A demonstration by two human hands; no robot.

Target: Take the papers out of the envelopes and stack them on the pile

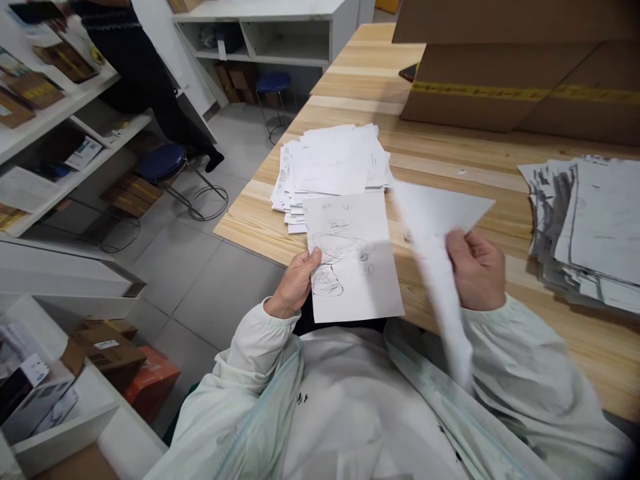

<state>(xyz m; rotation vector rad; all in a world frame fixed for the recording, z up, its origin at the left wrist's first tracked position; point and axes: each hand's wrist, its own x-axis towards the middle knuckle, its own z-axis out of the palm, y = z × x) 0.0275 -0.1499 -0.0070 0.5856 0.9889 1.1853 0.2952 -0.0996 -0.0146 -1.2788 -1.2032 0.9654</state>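
Observation:
My left hand (296, 283) is closed on the left edge of a paper sheet (370, 287) covered with pen scribbles, its thumb on top. My right hand (477, 267) grips a second white sheet (430, 220), which bends downward and is blurred by motion. Just beyond the scribbled sheet lies an uneven stack of papers (335, 160) on the wooden table (360, 73). Farther right rests another thick stack of printed papers (610, 220), its edges ragged.
Large cardboard boxes (465, 87) with yellow tape stand at the table's back right, a dark phone-like object (409, 72) beside them. Blue stools (161, 162) and a person in dark clothes (145, 73) are to the left, near shelves (75, 177) holding boxes.

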